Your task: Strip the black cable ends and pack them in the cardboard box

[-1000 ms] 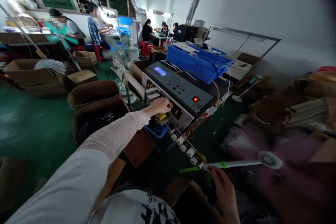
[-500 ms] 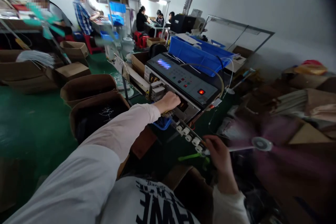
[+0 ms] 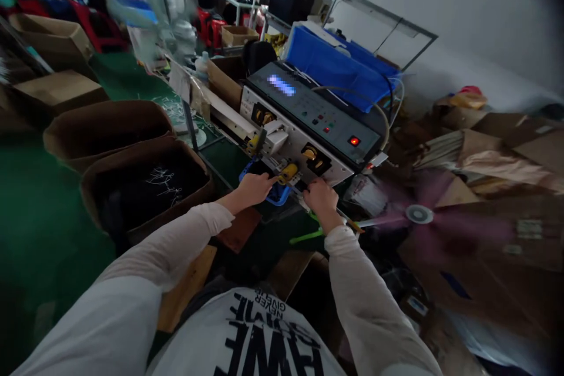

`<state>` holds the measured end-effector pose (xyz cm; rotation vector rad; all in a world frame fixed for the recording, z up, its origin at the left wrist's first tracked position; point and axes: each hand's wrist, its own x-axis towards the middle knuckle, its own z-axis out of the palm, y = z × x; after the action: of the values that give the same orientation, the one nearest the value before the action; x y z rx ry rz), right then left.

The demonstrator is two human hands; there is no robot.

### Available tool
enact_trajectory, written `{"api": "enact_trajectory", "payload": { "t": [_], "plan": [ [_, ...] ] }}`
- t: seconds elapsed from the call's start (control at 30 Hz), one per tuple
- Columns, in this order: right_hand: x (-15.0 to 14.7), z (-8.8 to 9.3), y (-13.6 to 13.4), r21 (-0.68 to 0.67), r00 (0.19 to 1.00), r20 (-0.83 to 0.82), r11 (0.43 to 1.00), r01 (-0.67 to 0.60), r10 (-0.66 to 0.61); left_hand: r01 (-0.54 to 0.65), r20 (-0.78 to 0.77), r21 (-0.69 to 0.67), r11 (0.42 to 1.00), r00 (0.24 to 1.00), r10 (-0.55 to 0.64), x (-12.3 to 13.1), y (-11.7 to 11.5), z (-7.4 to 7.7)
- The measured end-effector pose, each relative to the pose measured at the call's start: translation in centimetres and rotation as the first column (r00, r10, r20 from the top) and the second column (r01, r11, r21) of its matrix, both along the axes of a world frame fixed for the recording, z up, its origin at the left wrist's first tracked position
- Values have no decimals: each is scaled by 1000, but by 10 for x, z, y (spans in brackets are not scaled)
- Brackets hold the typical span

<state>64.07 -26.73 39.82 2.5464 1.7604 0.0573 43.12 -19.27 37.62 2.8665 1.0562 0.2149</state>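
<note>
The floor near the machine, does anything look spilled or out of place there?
Yes. Thin white scraps lie scattered on the green floor, left of the machine in the picture; loose and untidy, they look spilled.

Black-topped, white-fronted, box-shaped machine (image 3: pixel 312 120): just above frame centre, slanting down to right; display (image 3: pixel 281 84) lit, round red light (image 3: pixel 354 141) glowing. Yellow cylindrical part (image 3: pixel 288 173) along front, at frame centre.
</note>
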Motion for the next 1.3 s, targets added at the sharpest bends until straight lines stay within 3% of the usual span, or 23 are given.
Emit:
{"api": "enact_trajectory", "payload": {
  "t": [0.3,0.53,0.77,0.83,0.93,1.03,1.17,1.3],
  "plan": [
    [-27,-11,10,98,994,86,992,-80,72,156,43,32,987,987,-157,5,25,-25],
    [-19,-6,-1,1,995,102,1000,18,-18,203,65,5,979,977,-203,5,32,-30],
    [-33,-14,10,86,994,108,996,-21,12,249,98,13,968,963,-250,-7,36,-30],
    [-33,-12,13,52,995,98,999,-4,-1,220,121,-2,975,968,-218,-11,41,-26],
    [-27,-8,8,-5,995,78,998,59,-58,85,145,-67,994,987,-74,-14,52,-20],
    [-25,-11,5,36,995,65,997,75,-77,-34,88,-133,990,995,46,-12,64,-19],
    [-35,-18,12,114,996,52,991,63,-69,-86,56,-180,980,994,97,-7,72,-25],
    [-33,-17,10,65,993,79,994,85,-90,-109,41,-226,968,992,121,-7,72,-29]
  ]
}}
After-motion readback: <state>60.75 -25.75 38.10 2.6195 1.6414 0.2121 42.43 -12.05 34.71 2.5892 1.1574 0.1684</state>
